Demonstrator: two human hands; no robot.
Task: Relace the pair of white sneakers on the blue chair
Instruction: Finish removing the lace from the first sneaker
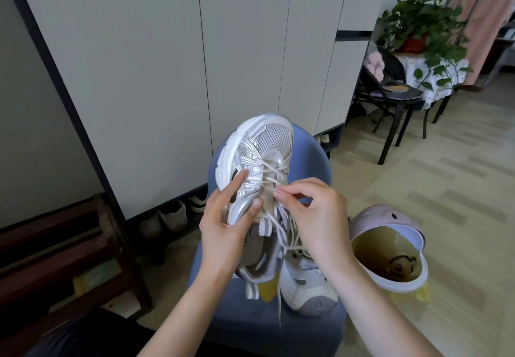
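Head view shows us the right hand [312, 217] pinching the lace [281, 225] between thumb and forefinger at the tongue, about halfway up the eyelets. Our left hand [225, 223] is curled round the side of the sneaker [259, 156], thumb on the silver part, and holds it lifted with the toe pointing away from us. Two or three crossings of lace are already made near the toe; the upper eyelets look empty, and the loose ends hang down. So we judge this shoe about half laced. Below it, the second sneaker [306, 287] lies on the blue chair [315, 161]; how far it is laced we cannot tell. A pink bin [390, 245] stands beside the chair on the floor.
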